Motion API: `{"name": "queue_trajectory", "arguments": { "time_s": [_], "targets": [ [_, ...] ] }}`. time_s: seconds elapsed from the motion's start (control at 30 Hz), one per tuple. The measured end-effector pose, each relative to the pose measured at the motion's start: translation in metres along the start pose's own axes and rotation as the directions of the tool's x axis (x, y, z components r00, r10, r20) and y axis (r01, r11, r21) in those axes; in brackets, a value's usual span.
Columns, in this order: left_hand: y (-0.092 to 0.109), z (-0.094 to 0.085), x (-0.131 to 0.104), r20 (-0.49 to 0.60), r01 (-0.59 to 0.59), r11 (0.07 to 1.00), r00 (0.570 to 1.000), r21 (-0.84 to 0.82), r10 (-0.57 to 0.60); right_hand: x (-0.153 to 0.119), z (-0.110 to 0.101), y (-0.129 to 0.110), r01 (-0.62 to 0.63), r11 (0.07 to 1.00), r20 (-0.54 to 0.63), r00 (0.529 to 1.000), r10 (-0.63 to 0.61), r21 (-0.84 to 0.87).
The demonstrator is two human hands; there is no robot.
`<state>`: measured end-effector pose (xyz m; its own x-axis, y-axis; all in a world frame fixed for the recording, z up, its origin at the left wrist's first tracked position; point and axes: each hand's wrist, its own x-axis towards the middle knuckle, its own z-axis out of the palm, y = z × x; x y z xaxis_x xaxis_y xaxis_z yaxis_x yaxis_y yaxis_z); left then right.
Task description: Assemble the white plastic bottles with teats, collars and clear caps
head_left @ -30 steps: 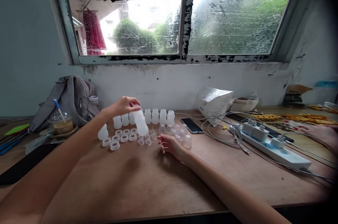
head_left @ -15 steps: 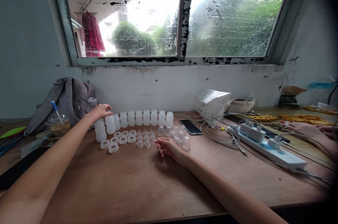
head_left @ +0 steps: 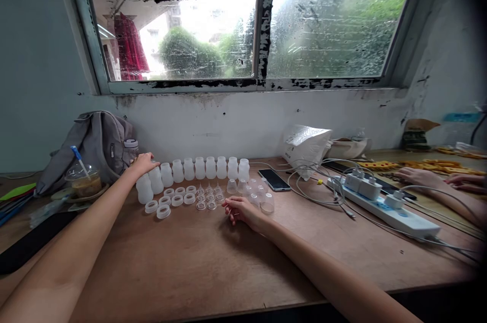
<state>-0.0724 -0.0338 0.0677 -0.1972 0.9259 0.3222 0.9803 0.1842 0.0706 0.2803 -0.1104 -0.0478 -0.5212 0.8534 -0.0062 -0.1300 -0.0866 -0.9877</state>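
My left hand (head_left: 142, 166) reaches to the left end of a curved row of frosted baby bottles (head_left: 200, 168). Its fingers are closed at the top of the second bottle (head_left: 155, 181), partly hidden from me. Beside that stands the end bottle (head_left: 144, 190). My right hand (head_left: 243, 210) rests on the table with loosely bent fingers apart and nothing visible in them. Near its fingertips are several clear bottle nipples (head_left: 211, 205). White screw rings (head_left: 163, 211) lie in rows left of the nipples, and clear dome caps (head_left: 267, 204) stand behind my right hand.
A phone (head_left: 274, 180), tangled white cables (head_left: 304, 186) and a power strip (head_left: 395, 216) lie to the right. At left are a grey backpack (head_left: 101, 145) and a drink cup (head_left: 85, 183). Another person's hand (head_left: 416, 178) is at the far right, by yellow pieces (head_left: 429, 167).
My left hand has shifted slightly left and lower, and the second bottle now stands a little nearer the end bottle. My right hand stays in place.
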Motion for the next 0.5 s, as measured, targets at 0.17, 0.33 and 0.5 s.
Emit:
{"name": "queue_trajectory", "arguments": {
  "time_s": [0.17,0.33,0.5],
  "targets": [
    [0.031,0.001,-0.036,-0.260,-0.133,0.991,0.958,-0.031,0.120,0.003,-0.001,0.004,0.013,1.000,-0.039,0.999,-0.013,-0.007],
    [0.067,0.043,-0.103,-0.145,-0.440,0.895,0.893,-0.076,0.427,0.005,0.000,0.008,0.208,0.875,-0.166,0.938,-0.306,-0.437],
    [0.076,0.085,-0.137,-0.224,-0.464,0.885,0.866,-0.030,0.446,0.005,0.006,0.011,0.390,0.391,0.198,0.872,-0.448,-0.834]
  ]
}}
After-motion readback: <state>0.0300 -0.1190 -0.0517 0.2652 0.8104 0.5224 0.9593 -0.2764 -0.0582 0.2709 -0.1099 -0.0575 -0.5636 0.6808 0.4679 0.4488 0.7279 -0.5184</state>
